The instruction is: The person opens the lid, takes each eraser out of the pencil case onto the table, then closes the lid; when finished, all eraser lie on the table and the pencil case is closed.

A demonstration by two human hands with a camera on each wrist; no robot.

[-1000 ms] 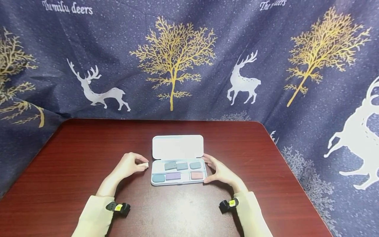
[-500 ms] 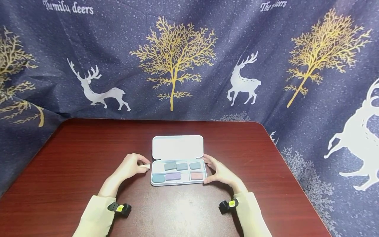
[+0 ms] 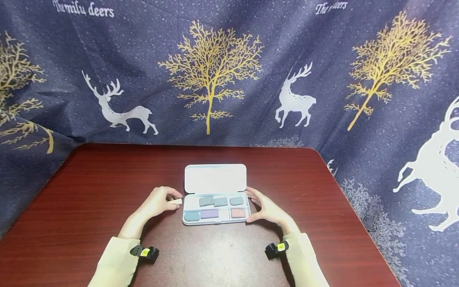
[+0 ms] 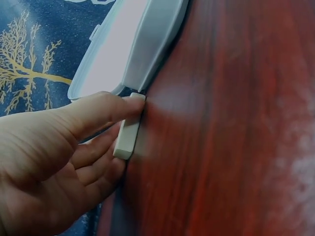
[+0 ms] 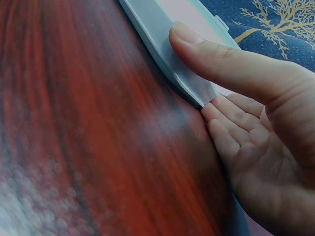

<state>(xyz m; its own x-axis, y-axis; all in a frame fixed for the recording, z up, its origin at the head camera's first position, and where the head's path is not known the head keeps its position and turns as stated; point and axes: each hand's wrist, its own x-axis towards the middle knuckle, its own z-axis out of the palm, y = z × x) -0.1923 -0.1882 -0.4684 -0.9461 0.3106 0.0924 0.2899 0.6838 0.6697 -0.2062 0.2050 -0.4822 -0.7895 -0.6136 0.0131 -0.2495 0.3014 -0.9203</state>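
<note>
Pinching one block (image 4: pixel 129 136), one case (image 3: pixel 215 179), six coloured blocks (image 3: pixel 209 214)

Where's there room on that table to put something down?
The table is bare left of the left hand, right of the right hand, and behind the open pale case. Another bare patch lies between the sleeves. The middle is crowded: coloured blocks sit in the case, the right hand holds its end, and the left pinches a white block beside it.
</note>
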